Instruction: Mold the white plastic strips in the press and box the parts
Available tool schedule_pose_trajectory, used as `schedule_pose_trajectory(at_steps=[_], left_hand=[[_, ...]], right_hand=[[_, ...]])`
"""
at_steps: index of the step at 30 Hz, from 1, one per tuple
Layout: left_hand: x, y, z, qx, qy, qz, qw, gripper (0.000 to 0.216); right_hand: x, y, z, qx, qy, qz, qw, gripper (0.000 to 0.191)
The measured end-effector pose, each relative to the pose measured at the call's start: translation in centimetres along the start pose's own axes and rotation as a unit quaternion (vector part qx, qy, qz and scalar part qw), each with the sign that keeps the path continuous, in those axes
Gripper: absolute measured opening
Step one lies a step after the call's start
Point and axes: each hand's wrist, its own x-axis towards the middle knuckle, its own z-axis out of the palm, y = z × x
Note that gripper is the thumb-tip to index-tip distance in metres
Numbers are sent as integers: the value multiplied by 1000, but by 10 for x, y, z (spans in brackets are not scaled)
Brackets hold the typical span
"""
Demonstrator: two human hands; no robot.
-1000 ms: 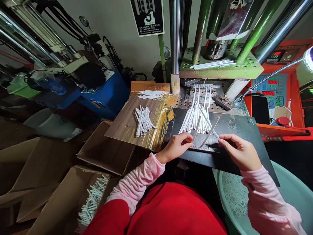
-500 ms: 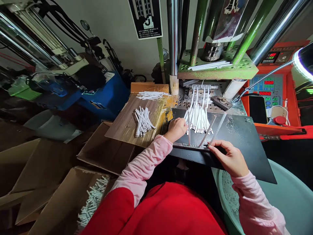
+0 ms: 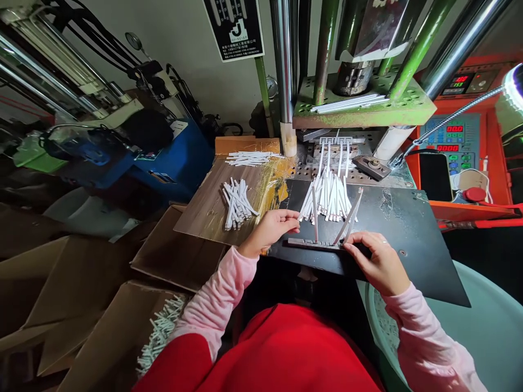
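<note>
A narrow slotted metal bar (image 3: 300, 243) lies along the front of the black plate (image 3: 402, 228), with several thin whitish strips (image 3: 315, 212) standing up from it. At the bar's right end my right hand (image 3: 378, 261) is closed, thumb and forefinger pinching the foot of a slanting strip (image 3: 354, 213). Behind the bar spreads a fan of white strips (image 3: 329, 198). My left hand (image 3: 272, 228) is at the fan's front left, fingertips pinched on the end of its outermost strip.
On a brown board (image 3: 196, 218) to the left lie two piles of white strips (image 3: 237, 204). Beyond the plate stands a press with a green platen (image 3: 363, 117). An orange control box (image 3: 490, 179) and a phone (image 3: 435, 177) are at right. Cardboard boxes (image 3: 102, 326) and a pale green tub (image 3: 482, 305) stand below.
My left hand has moved left and back from the bar, its fingers extending from a fist to a pinch at the fan's edge. The strip at my right hand has swung left, nearer its neighbour.
</note>
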Motion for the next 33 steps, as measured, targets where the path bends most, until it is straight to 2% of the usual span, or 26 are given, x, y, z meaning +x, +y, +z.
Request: schedule_pose_trajectory(at_steps=[3, 7, 11, 14, 19, 22, 27, 28, 31, 33], left_hand=[[-15, -10, 8, 14, 42, 45, 998, 18], [-26, -17, 20, 172, 71, 131, 974, 8], [-27, -23, 27, 246, 99, 134, 955, 6], [-26, -26, 30, 273, 117, 134, 946, 8], [-28, -26, 32, 294, 106, 167, 935, 12], [-30, -24, 31, 306, 101, 175, 931, 13], [-31, -20, 28, 347, 78, 178, 918, 11], [-32, -20, 27, 359, 70, 178, 913, 9], [-32, -20, 25, 404, 53, 168, 897, 29], [-33, -21, 25, 430, 45, 160, 888, 28]], right_hand=[[-1, 2, -5, -19, -15, -3, 1000, 24], [5, 6, -25, -4, -3, 65, 998, 31], [22, 9, -51, -19, 44, 138, 989, 38], [39, 14, -66, -43, 56, 144, 987, 41], [73, 27, -75, -50, 37, 125, 990, 41], [105, 37, -73, -59, 27, 107, 992, 38], [183, 61, -59, -109, 27, 143, 983, 30], [201, 66, -54, -118, 34, 147, 981, 32], [251, 78, -42, -141, 71, 145, 977, 37], [276, 79, -36, -149, 104, 116, 977, 36]])
